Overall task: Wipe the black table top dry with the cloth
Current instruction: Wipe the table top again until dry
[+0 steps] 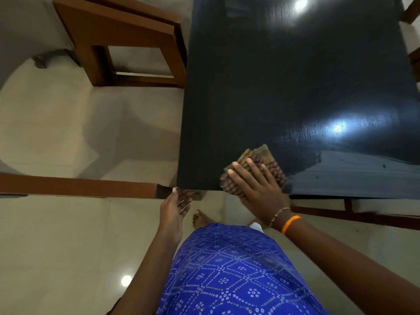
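The black table top (284, 87) fills the upper right of the head view, shiny with a wet sheen toward its right side. A folded brown and maroon striped cloth (261, 160) lies on the table's near edge. My right hand (256, 187) presses flat on the cloth with straight fingers, covering its near half. My left hand (175, 208) hangs just below the table's near left corner, fingers relaxed, its fingertips touching the underside of that corner and holding nothing.
A brown wooden stool (127, 42) stands on the pale tiled floor left of the table. A brown wooden bar (79, 186) runs along the left at the table's near edge. More wooden furniture (411, 10) shows at the far right. My bare foot (201, 219) is under the table edge.
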The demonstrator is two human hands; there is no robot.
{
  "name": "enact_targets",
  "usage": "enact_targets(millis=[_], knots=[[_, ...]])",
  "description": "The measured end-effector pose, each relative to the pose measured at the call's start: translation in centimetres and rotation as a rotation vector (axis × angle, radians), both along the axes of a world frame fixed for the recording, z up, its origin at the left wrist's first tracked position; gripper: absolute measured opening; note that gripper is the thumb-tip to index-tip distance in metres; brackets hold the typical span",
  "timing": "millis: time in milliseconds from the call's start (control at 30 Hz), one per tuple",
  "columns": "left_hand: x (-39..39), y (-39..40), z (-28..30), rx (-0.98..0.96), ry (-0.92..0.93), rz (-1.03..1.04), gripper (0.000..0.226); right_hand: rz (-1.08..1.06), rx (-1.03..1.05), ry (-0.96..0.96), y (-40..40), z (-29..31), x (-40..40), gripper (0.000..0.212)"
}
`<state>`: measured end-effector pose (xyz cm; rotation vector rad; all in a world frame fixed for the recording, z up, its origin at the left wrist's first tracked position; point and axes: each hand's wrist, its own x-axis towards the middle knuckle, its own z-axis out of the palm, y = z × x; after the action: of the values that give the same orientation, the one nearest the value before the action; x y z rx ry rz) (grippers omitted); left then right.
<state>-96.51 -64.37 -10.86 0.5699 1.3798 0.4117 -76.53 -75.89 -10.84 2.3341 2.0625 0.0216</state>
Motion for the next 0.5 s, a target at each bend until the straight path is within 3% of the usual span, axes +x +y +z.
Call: enact_targets(millis=[233, 400, 500], knots=[[0.7, -0.5, -0.1, -0.014, -0.046, -0.05, 0.03, 0.092, -0.013, 0.134, 7.2, 0.3, -6.9, 0.062], [2.6, -1.9, 0.2, -0.035, -0.007, -0.095, 0.027, 0.249, -0.039, 0.13, 6.0, 0.0, -4.1, 0.063], [5.2, -3.3, 0.7, -0.057, 0.001, -0.228, 0.023, 0.207, 0.008, 0.098, 2.4, -0.3, -0.1, 0.058]])
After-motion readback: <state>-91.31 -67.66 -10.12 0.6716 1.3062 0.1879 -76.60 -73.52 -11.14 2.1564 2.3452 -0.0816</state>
